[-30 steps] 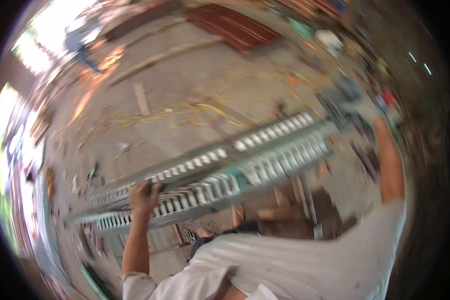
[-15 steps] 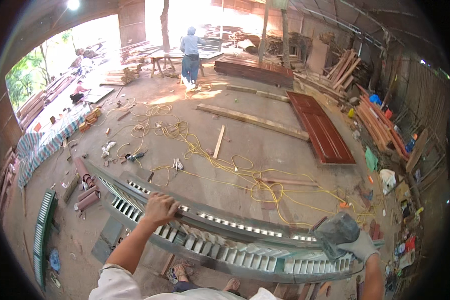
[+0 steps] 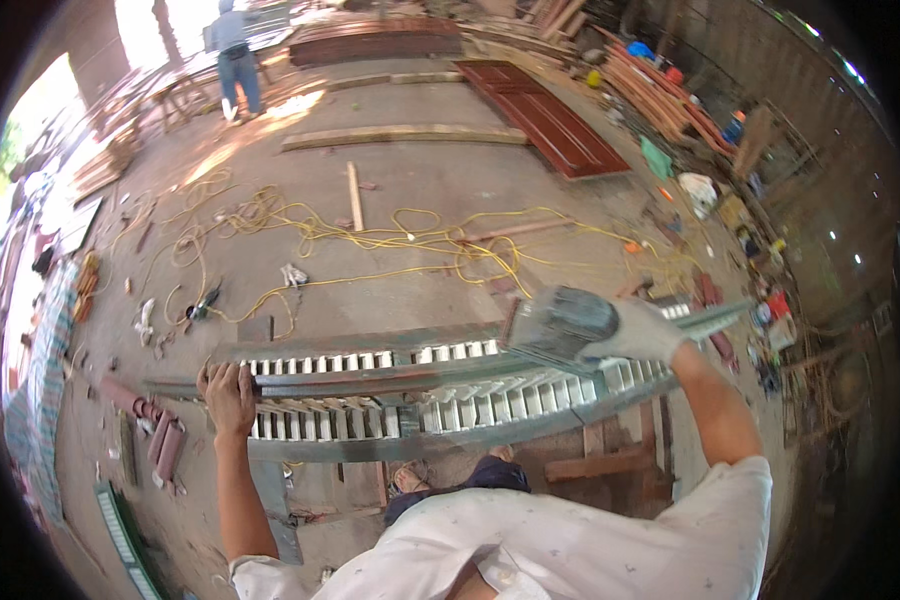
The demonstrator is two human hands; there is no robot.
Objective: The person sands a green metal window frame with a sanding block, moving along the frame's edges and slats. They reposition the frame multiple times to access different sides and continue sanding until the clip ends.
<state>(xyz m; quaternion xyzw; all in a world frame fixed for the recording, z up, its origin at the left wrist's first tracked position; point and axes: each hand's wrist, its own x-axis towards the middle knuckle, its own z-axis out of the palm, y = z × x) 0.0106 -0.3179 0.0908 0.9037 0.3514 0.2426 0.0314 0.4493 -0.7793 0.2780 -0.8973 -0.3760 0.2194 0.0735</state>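
A long dark green louvered shutter [image 3: 470, 440] with pale slats lies crosswise in front of me. Its raised middle rail [image 3: 320, 383] runs toward the right. Bare, my left hand [image 3: 230, 394] has its fingers wrapped over this rail near the left end. My right hand [image 3: 638, 334] wears a pale glove and grips a dark grey, block-shaped tool [image 3: 562, 325] with a flat face. The tool is over the slats, right of the middle; whether it touches them I cannot tell, and its underside is hidden.
Yellow cord [image 3: 410, 237] is tangled across the floor beyond the shutter. A red-brown door panel [image 3: 545, 120] lies farther off, beside wooden beams [image 3: 400, 135]. At the lower left are dark red tubes [image 3: 165, 445] and another green louvered piece [image 3: 125, 545]. A person [image 3: 233, 60] stands far left.
The view has swung right and down. My right hand has brought the block-shaped tool inward from the shutter's right end. My left hand keeps hold of the rail, now closer to its left end.
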